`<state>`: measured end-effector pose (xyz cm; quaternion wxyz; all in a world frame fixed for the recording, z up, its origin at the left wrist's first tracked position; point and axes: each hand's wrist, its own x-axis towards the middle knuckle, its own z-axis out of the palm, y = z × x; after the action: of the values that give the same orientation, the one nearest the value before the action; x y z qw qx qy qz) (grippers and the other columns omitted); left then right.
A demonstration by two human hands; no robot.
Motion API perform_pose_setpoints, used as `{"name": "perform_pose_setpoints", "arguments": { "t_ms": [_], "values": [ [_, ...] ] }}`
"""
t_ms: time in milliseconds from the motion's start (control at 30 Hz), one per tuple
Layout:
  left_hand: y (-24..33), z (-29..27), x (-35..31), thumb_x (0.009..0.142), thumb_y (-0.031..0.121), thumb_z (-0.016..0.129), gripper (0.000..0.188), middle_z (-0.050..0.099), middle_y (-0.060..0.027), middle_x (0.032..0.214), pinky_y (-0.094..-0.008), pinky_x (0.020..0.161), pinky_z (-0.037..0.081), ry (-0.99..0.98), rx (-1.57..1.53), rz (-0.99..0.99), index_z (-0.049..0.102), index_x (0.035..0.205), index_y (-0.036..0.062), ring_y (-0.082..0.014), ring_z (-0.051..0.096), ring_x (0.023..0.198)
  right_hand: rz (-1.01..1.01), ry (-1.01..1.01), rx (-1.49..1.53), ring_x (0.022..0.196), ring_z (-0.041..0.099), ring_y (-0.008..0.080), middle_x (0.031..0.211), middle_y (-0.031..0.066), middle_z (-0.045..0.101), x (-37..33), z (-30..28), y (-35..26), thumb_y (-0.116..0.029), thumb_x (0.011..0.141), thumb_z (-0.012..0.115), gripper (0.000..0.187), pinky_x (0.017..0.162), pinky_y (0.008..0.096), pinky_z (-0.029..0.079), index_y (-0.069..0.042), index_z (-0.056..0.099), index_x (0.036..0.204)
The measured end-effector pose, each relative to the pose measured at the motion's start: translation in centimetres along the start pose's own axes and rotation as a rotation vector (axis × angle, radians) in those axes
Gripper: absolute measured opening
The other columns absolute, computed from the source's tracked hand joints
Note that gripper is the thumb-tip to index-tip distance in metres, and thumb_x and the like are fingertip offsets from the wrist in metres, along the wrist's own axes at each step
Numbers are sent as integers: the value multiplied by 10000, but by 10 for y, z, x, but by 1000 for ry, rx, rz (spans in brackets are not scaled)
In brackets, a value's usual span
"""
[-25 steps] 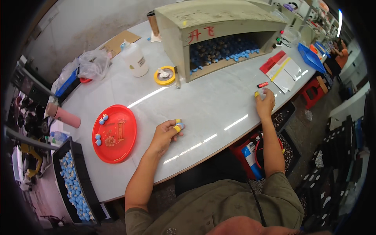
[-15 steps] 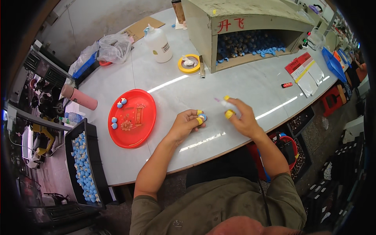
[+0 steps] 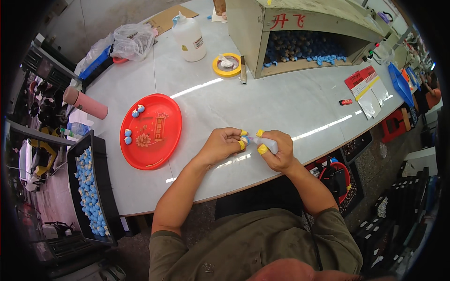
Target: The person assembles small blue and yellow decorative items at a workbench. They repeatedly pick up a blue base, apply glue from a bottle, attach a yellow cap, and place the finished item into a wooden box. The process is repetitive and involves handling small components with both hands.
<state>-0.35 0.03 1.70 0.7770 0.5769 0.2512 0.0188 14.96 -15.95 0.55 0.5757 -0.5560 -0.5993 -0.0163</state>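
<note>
Between the thumb and fingers of my left hand [image 3: 219, 146] is a small round blue-and-white piece [image 3: 244, 139], held above the table. My right hand [image 3: 281, 153] grips a small translucent squeeze bottle [image 3: 269, 144]. Its thin purplish nozzle points left and meets the piece, or comes very close; I cannot tell which. Yellow tape wraps the thumb and a fingertip on both hands. To the left, a red round tray [image 3: 154, 110] carries several similar pieces, one pair [image 3: 138, 111] near its far edge and another [image 3: 128, 136] at its left edge.
A black bin [image 3: 104, 180] of blue pieces stands at the table's left end. Toward the back are a white bottle [image 3: 188, 41], a yellow tape roll [image 3: 227, 73] and a box-like shelf [image 3: 248, 44] heaped with blue pieces. A pink tumbler [image 3: 89, 104] lies left; a red lighter [image 3: 346, 102] lies right.
My right hand has come left and slightly down, bringing the bottle's nozzle to the piece. My left hand keeps its hold with little movement. The whole view has shifted slightly.
</note>
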Motion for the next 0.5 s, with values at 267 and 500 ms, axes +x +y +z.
{"name": "perform_pose_setpoints", "arguments": {
  "t_ms": [267, 500],
  "values": [
    [8, 4, -4, 871, 19, 686, 375, 691, -40, 899, -173, 629, 467, 5, 32, -12, 618, 1222, -95, -34, 611, 729, 10, -24, 6, 573, 580, 283, 761, 133, 657, -1, 4, 2, -53, 767, 736, 251, 548, 363, 449, 14, 623, 981],
    [1, -1, 0, 895, 88, 721, 381, 716, -69, 951, -183, 644, 496, 0, 33, -7, 622, 1227, -72, -71, 662, 793, -21, -28, -69, 565, 576, 284, 748, 131, 655, 1, 4, 1, -55, 741, 748, 257, 533, 365, 436, 11, 634, 961]
  ]
}}
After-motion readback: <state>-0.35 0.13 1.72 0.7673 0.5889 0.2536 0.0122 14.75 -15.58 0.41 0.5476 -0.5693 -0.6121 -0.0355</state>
